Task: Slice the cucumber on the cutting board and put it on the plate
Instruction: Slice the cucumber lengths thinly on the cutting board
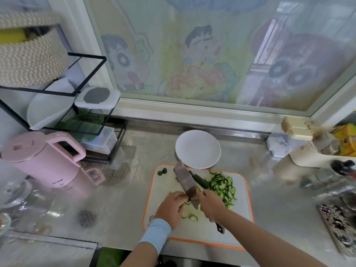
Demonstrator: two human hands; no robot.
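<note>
The step in hand is slicing, judged to be near its end: the right hand (211,206) is wrapped tightly around the handle of the cleaver (185,185), whose broad blade runs away from that hand toward the far left, its heel set down between the two hands. The left hand (170,208) lies just left of the blade with its fingers curled together, pinching the last short piece of cucumber (187,201) against the cutting board (239,224); only a sliver of green shows between the fingertips and the blade. A heap of half-moon slices (223,186) lies just beyond and to the right of the right hand, pale green inside with dark rind, wet-looking and overlapping. A dark green uncut length (200,181) lies beyond the right hand, beside the blade, touching the heap. Two loose slices (189,216) rest between the hands, on the near side. Two dark end stubs (162,171) sit well beyond the left hand at the board's far left corner. The plate (197,149), white and bare, stands on the worktop (119,205) beyond both hands, its near rim overlapping the board's far edge. The next move calls for short cuts with the left fingertips kept clear of the edge, then the uncut length, then transfer of the slices to the plate.
</note>
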